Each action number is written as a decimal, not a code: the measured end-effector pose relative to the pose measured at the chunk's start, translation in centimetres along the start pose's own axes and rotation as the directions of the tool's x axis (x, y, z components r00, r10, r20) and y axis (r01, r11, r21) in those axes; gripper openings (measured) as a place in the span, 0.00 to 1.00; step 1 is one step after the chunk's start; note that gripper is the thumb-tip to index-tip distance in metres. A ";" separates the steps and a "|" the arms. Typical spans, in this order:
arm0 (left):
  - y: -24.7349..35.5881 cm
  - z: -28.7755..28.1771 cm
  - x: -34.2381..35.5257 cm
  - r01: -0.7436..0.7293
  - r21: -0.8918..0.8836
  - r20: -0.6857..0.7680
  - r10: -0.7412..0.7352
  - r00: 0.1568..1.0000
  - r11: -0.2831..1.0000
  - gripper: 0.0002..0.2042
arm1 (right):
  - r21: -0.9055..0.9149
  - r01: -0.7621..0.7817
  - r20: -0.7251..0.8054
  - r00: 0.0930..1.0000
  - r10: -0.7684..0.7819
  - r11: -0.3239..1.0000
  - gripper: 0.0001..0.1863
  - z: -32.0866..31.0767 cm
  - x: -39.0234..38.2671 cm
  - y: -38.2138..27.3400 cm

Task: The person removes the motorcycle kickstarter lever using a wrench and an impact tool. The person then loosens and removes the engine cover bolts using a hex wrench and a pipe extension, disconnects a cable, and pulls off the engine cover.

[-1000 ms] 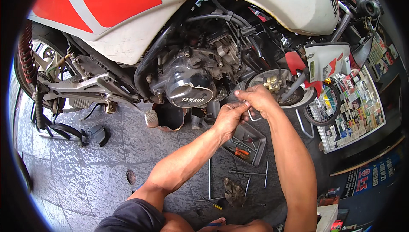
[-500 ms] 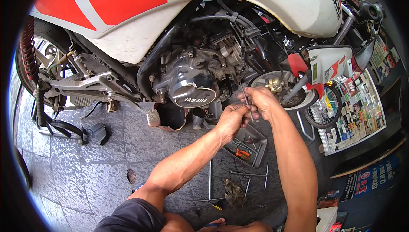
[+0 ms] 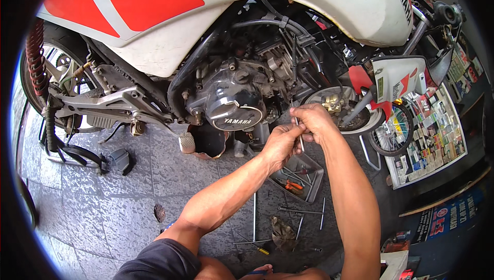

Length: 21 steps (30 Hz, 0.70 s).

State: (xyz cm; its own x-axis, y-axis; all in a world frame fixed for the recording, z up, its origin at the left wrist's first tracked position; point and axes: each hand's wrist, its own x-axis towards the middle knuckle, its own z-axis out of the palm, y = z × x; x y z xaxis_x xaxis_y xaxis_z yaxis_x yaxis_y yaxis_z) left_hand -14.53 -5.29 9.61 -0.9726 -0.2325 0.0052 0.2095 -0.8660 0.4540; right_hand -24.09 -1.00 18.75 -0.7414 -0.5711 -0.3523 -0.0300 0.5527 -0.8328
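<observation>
Both hands meet in front of the motorcycle's engine, just right of its round black cover (image 3: 234,102). A thin metal rod (image 3: 302,145) runs through them at a steep slant, its lower end showing below my fingers. My left hand (image 3: 280,145) has thumb and fingers pinched round the rod's lower part. Slightly higher, my right hand (image 3: 315,120) is closed round its upper part. The rod's upper end lies close to the dark engine parts, and I cannot tell whether it touches them. Above the hands hangs a long coil spring (image 3: 294,56).
Below the hands, a grey tray (image 3: 315,192) holds several tools. Around it on the tiled floor lie a T-handle wrench (image 3: 254,210), another T-handle wrench (image 3: 303,210), a screwdriver (image 3: 262,250) and a crumpled rag (image 3: 283,233). A dark container (image 3: 208,145) stands under the engine.
My right hand and forearm have shifted slightly left, its fingers now gripping the rod a little differently. The left hand has barely moved, and both still hold the rod.
</observation>
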 end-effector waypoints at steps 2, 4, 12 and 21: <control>-0.1 -0.3 0.4 -0.002 0.133 -0.019 0.005 1.000 0.991 0.10 | -0.076 0.009 -0.022 1.000 -0.011 0.997 0.13 0.3 0.7 0.6; 0.1 -0.2 0.4 -0.018 0.165 -0.030 0.023 0.999 0.986 0.10 | 0.051 0.157 -0.167 0.975 -0.147 0.986 0.13 0.8 1.5 1.5; -0.1 -0.5 -0.1 -0.058 0.185 -0.026 0.064 0.998 0.981 0.10 | 0.231 0.043 -0.113 0.993 -0.017 0.972 0.13 1.0 2.1 0.9; 0.4 -1.0 -7.2 0.043 0.421 -0.095 -0.003 0.995 0.906 0.11 | 0.184 -0.163 -0.240 0.949 0.205 0.969 0.12 0.4 2.0 9.2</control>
State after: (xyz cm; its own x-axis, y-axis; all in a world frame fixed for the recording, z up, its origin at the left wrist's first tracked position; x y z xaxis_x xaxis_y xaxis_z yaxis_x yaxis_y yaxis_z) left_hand -7.34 -4.39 8.88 -0.9591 -0.2711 -0.0813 0.1054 -0.6085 0.7865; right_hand -25.58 2.67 10.16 -0.8708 -0.2828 -0.4022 0.2147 0.5172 -0.8285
